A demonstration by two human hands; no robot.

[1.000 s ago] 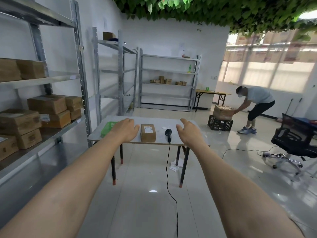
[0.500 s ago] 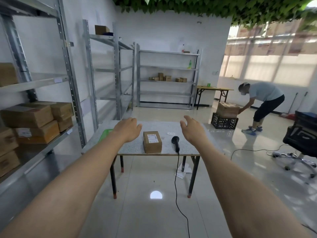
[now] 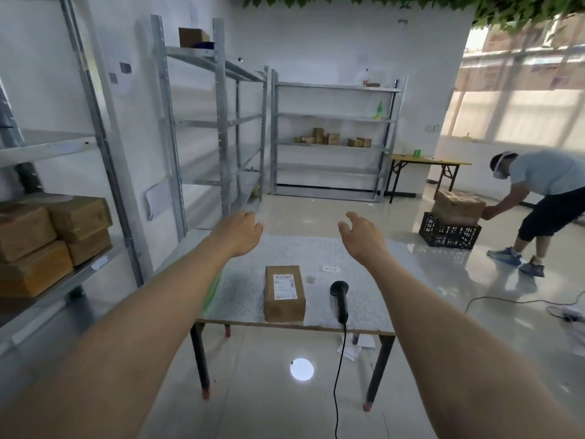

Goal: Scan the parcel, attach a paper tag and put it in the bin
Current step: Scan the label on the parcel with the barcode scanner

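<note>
A brown cardboard parcel (image 3: 285, 293) with a white label on top lies near the front edge of a small speckled table (image 3: 361, 277). To its right rests a black handheld scanner (image 3: 339, 297), its cable hanging off the table's front. A small white paper tag (image 3: 330, 268) lies behind the scanner. My left hand (image 3: 241, 231) and my right hand (image 3: 361, 237) are stretched out in the air above the table, fingers apart, holding nothing. A green tray (image 3: 212, 291) at the table's left edge is mostly hidden by my left forearm.
Metal shelving (image 3: 104, 160) with cardboard boxes (image 3: 53, 236) runs along the left wall. More shelves (image 3: 332, 137) stand at the back. A person (image 3: 544, 198) at the right bends over a box on a black crate (image 3: 448, 232). Papers lie on the floor under the table.
The view has moved closer to the table, which now looks larger and lower in the frame. Both hands stay raised and empty, now above the table's far part.
</note>
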